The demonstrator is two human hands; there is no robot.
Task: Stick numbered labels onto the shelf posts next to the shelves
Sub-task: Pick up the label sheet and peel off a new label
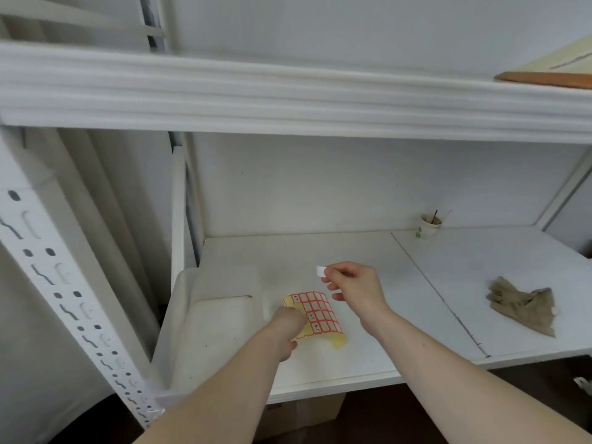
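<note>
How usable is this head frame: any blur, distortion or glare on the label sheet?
Head view: soft, even light without glare; wide-angle bending curves the upper shelf beam; left hand slightly motion-blurred; label sheet print too soft to read; peeled label in right hand reasonably sharp.

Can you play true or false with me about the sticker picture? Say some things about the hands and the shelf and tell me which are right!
1. The right hand pinches a small white label. True.
2. The left hand is up on the top shelf. False: it holds the yellow sticker sheet over the lower shelf.
3. A crumpled brownish cloth lies on the shelf's right side. True.
4. The paper cup sits at the shelf's front edge. False: it stands at the back, by the wall.
</note>
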